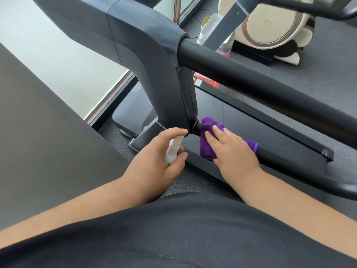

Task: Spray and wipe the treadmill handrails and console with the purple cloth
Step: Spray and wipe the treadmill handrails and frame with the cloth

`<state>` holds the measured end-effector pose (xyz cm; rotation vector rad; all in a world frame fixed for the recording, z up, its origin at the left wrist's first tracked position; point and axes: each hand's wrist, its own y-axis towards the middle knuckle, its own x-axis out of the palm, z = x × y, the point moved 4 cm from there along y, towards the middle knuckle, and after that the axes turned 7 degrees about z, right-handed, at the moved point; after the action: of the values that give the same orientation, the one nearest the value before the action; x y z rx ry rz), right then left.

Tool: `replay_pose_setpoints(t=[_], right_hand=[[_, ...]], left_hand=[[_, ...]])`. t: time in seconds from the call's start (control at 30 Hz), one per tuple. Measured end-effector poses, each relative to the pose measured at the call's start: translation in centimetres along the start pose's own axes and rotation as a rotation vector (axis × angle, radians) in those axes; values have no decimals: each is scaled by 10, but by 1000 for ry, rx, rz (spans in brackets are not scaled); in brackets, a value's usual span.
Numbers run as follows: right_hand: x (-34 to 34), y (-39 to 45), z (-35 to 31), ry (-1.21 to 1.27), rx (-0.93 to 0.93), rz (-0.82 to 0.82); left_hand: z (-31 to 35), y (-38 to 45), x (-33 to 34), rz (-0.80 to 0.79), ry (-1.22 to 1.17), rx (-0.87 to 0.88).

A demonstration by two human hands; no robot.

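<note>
1. Purple cloth (207,141) is bunched over the lower handrail (289,160), just beside its joint with the grey upright (154,74).
2. Right hand (231,149) presses it down, fingers (211,137) straight and together.
3. Left hand (154,161) grips a white spray bottle (172,149), fingers curled round it, nozzle toward the joint.
4. Rail's long axis runs away to the right, so the next wipe likely slides that way; the right hand is nearer.

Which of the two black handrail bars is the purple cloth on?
The lower, thinner black handrail bar, where the right hand presses the purple cloth; the thick upper bar is bare.
</note>
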<state>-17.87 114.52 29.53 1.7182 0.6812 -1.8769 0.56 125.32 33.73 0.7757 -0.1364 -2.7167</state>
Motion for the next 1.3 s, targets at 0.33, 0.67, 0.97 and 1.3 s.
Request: replay_pose_setpoints(t=[0.33,0.67,0.97,1.3], right_hand=[[5,30,-20,-65,-43,-18],[-10,35,-3,147,122,-26],[-17,-21,51,240,316,-44],[-7,51,-21,89,92,76]], left_hand=[[-2,9,4,-18,17,23],[20,19,19,-103,18,107],[23,16,18,-116,34,149],[29,15,22,-118,93,190]])
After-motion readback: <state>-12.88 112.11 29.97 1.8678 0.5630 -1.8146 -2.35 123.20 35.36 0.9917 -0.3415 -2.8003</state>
